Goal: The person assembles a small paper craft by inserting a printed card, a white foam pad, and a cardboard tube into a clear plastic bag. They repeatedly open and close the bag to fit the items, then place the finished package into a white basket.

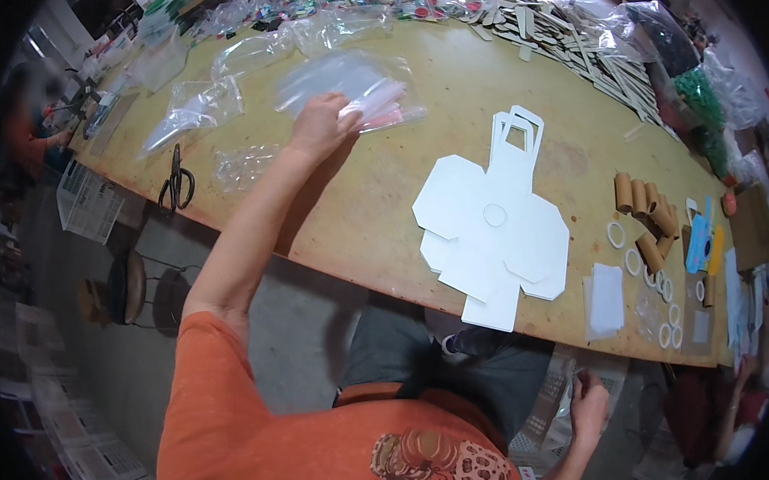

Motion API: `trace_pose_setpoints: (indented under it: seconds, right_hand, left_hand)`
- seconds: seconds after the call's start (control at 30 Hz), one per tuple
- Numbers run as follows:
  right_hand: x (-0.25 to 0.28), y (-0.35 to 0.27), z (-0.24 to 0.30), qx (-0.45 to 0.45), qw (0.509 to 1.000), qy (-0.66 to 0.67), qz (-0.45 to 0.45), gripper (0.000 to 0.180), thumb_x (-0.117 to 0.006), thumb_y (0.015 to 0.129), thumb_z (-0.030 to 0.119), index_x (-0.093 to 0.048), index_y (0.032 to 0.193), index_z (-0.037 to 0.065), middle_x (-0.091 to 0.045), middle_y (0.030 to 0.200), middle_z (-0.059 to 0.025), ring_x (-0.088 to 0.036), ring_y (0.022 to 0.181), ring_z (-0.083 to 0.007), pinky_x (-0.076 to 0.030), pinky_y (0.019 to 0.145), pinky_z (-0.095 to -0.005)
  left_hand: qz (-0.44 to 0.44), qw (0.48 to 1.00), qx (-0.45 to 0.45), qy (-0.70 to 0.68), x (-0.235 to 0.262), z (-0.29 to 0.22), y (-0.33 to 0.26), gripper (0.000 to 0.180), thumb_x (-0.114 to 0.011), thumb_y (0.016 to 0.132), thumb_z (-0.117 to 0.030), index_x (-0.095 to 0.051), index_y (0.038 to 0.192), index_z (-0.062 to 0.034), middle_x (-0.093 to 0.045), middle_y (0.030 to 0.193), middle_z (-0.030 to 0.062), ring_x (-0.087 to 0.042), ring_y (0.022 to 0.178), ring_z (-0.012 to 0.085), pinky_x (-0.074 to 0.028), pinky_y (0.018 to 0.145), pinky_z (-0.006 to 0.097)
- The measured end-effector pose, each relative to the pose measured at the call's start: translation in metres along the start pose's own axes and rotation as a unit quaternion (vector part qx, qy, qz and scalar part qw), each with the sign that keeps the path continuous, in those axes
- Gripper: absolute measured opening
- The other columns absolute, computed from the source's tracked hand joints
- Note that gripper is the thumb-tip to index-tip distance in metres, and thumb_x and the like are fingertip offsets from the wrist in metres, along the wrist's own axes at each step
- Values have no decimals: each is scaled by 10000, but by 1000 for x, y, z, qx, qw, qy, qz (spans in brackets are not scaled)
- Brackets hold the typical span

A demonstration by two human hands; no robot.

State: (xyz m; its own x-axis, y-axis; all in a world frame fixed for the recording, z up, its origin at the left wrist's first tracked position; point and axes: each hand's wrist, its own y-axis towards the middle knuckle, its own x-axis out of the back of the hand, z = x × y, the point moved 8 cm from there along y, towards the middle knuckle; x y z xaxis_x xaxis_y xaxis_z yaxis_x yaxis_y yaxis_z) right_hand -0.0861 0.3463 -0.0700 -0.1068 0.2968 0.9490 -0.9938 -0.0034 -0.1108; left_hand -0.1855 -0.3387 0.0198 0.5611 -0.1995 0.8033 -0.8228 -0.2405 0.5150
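Clear plastic bags (324,76) right under the left fingers (349,118)

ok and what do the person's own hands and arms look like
The left hand and right hand are bare, no gloves visible. The left arm has a short orange sleeve ending near the elbow, its forearm uncovered; no right sleeve shows.

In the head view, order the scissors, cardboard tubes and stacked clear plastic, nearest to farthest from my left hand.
1. Stacked clear plastic: under your left hand.
2. Scissors: to its left.
3. Cardboard tubes: far to its right.
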Motion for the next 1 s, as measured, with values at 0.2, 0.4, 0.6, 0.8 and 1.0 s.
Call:
trace_pose_setpoints:
  seconds: [0.2, 0.4, 0.6, 0.8, 1.0]
  right_hand:
    - [6, -9, 40, 55, 997, 51, -11, 156, -649, 926, 103, -713, 1032, 8, -714, 989, -227, -681, 932, -423, -526, 807, -480]
    - [9, -16, 69, 81, 992, 92, 7, 124, -604, 956, 65, -694, 1020, 7, -693, 954, -235, -669, 883, -428, -523, 785, -472]
    - [31, -18, 141, 169, 957, 231, 53, 76, -610, 941, -7, -668, 989, -15, -688, 874, -166, -688, 781, -300, -546, 719, -360]
    - [29, -33, 227, 310, 895, 300, 113, 83, -625, 947, -34, -683, 1004, -23, -711, 864, -112, -713, 763, -191, -565, 712, -286]
    - [23, -37, 289, 376, 842, 359, 144, 130, -682, 898, -4, -692, 1025, 16, -709, 875, -147, -719, 798, -308, -575, 718, -346]
  left_hand:
    - [-2, 994, 100, -51, -6, -6, -16, 232, -705, 873, -294, -765, 869, -70, -718, 922, 145, -678, 880, 375, -531, 770, 446]
    - [-31, 910, 185, -370, -2, 26, -35, 231, -659, 975, -205, -712, 874, -4, -653, 782, -13, -593, 728, 82, -493, 643, 309]
    - [141, 906, 181, -354, 40, -9, -71, 220, -640, 1018, -231, -741, 1008, -36, -684, 885, -50, -599, 829, 59, -488, 759, 238]
    - [157, 973, -25, -166, 62, -89, -105, 172, -701, 929, -131, -739, 1064, -30, -700, 1153, 104, -643, 1091, 269, -513, 926, 388]
    - [53, 984, -62, -157, 53, -141, -139, 162, -773, 838, -92, -729, 988, -47, -684, 961, 121, -663, 904, 319, -550, 797, 386]
